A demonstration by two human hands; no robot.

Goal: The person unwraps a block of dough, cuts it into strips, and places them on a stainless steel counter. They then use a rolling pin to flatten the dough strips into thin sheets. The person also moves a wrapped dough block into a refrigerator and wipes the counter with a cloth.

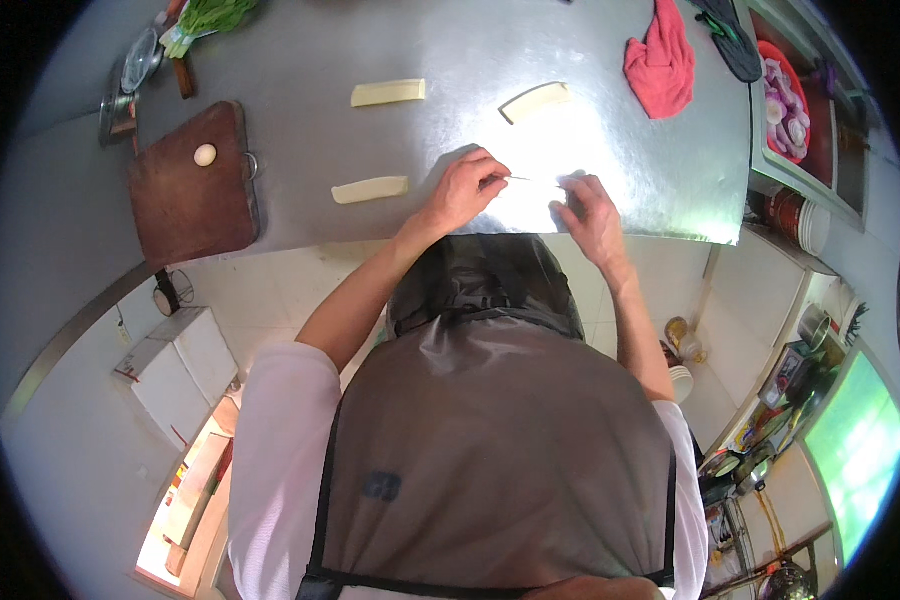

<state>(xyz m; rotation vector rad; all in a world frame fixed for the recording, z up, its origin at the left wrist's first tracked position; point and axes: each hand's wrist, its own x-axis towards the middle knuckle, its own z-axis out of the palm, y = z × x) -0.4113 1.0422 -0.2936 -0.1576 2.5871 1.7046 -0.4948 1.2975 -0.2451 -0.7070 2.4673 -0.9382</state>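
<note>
My left hand (463,189) pinches one end of a thin, needle-like stick (521,178) just above the steel table (300,135). At its far end is my right hand (594,217), fingers curled and thumb apart. Glare hides whether those fingers grip the stick. Three pale yellow rectangular pieces lie around my hands, their material unclear. One piece (371,190) is left of my left hand, another piece (388,93) lies farther back, and a slightly curved piece (536,103) rests beyond my hands in the bright glare.
To the left, a brown cutting board (195,199) carries an egg-like round thing (205,155). Leafy greens (206,22) sit at the back left. A red cloth (661,67) and a dark cloth (731,41) lie back right, near a red basin (766,52) of peeled onions (784,112).
</note>
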